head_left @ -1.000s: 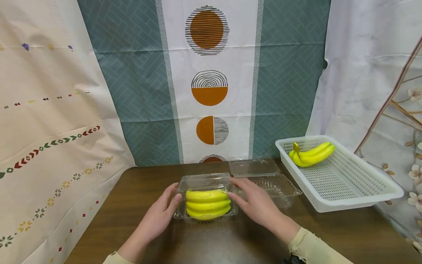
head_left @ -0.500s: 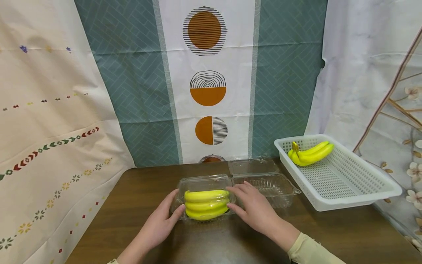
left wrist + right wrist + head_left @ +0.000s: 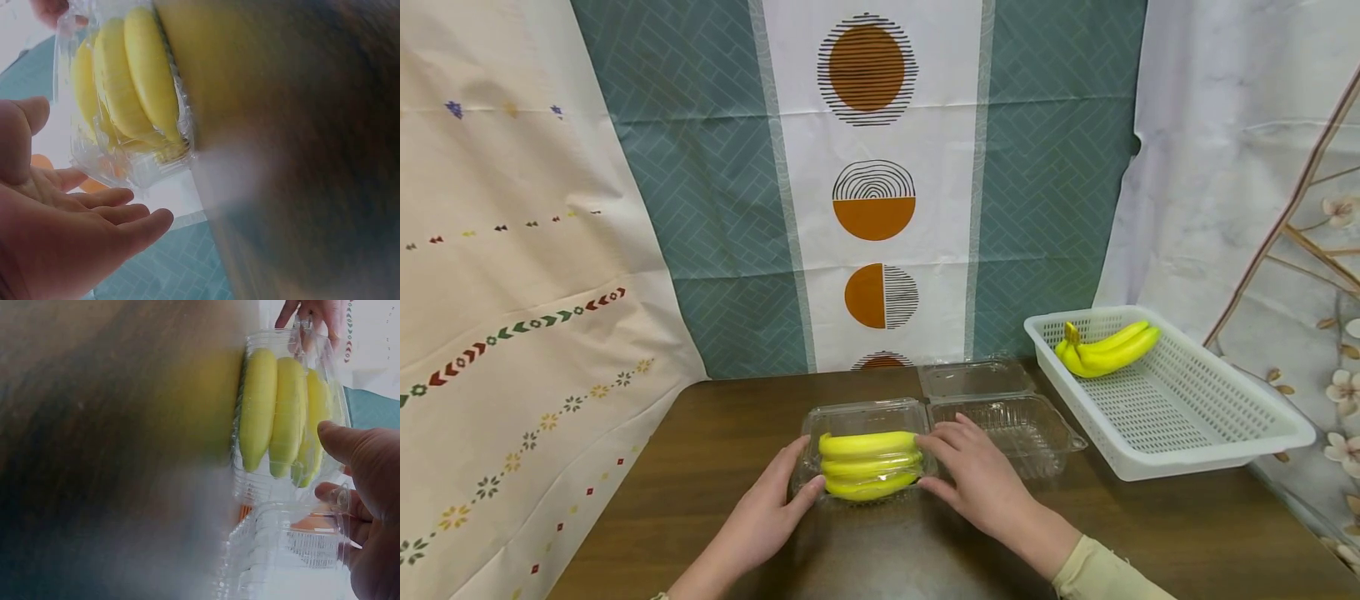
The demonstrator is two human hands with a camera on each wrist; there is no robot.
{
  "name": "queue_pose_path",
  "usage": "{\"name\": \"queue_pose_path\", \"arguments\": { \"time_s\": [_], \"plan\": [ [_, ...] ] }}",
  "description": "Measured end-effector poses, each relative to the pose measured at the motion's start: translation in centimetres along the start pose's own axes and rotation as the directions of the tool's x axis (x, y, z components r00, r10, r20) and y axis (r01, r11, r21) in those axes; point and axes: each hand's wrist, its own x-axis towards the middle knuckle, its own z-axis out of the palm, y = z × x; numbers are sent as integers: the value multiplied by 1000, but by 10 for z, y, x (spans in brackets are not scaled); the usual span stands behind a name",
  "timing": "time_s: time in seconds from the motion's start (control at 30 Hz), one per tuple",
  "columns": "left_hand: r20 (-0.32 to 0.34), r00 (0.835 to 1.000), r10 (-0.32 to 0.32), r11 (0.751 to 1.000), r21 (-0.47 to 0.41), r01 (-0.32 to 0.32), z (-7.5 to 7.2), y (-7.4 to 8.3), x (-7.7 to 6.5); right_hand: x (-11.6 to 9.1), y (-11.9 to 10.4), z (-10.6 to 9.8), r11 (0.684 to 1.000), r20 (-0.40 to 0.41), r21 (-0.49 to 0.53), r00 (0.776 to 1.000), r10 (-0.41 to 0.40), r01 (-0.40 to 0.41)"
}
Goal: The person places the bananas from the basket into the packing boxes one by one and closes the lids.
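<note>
A clear plastic clamshell box [image 3: 865,417] stands on the table with a bunch of yellow bananas [image 3: 869,468] inside. Its lid lies down over the fruit. My left hand [image 3: 763,504] is at the box's left side, thumb near the front corner; the left wrist view has its fingers [image 3: 119,215] extended alongside the plastic. At the right side is my right hand [image 3: 981,479], its fingertips right at the lid's edge. In the right wrist view its thumb [image 3: 337,442] overlaps the front of the box, and the other fingers lie by the corner tab, partly hidden.
A second clear clamshell [image 3: 1018,429] lies opened out behind my right hand, its lid [image 3: 977,379] folded back. At the right, a white perforated basket [image 3: 1210,454] holds another bunch of bananas [image 3: 1108,350]. Patterned cloths [image 3: 1045,208] hang behind the brown table [image 3: 700,467].
The box's lid has come down over the bananas from a raised tilt. Both hands have lowered slightly with it, and my right fingers have slid down along its edge.
</note>
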Motion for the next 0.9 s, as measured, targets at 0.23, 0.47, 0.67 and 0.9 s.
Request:
{"name": "queue_pose_path", "arguments": {
  "time_s": [0.23,0.47,0.67,0.9],
  "plan": [
    [-10,1000,6,1000,15,-6,1,-3,1,-2,1,3,1000,-19,-10,1000,-22,21],
    [-15,1000,13,1000,22,-13,-1,-3,-1,-4,1,4,1000,-9,-7,1000,-11,11],
    [-11,1000,-8,999,-33,7,-4,-3,1,-6,1,4,1000,5,-10,1000,21,-21],
    [-13,995,-102,989,-105,100,-7,-5,2,-7,1,6,998,-32,25,998,55,-54]
  ]
}}
